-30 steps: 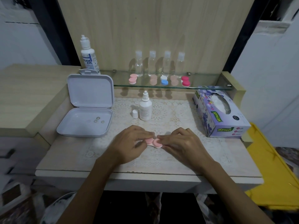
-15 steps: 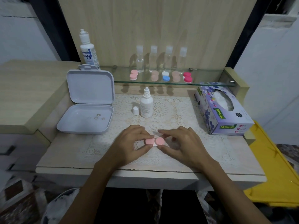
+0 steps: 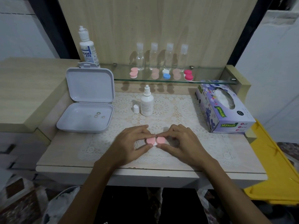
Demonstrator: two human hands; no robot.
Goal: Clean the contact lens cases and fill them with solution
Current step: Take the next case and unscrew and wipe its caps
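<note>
A pink contact lens case [image 3: 155, 141] with two round caps lies on the lace mat in the middle of the table. My left hand [image 3: 132, 143] pinches its left cap between thumb and fingers. My right hand [image 3: 181, 143] pinches the right cap the same way. A small white solution bottle [image 3: 146, 103] stands uncapped behind the hands, its cap [image 3: 136, 109] beside it. Several more lens cases [image 3: 166, 74] sit on the glass shelf [image 3: 210, 81]. A tall solution bottle [image 3: 88, 48] stands at the shelf's left end.
An open white box [image 3: 87, 110] with several small rings inside lies at the left. A tissue box [image 3: 223, 109] sits at the right. Several clear small bottles [image 3: 161, 56] line the back of the shelf. A yellow bin [image 3: 278, 175] stands beside the table at the right.
Both hands have stayed on the pink case, with the fingers shifting a little around its caps. The camera has moved slightly.
</note>
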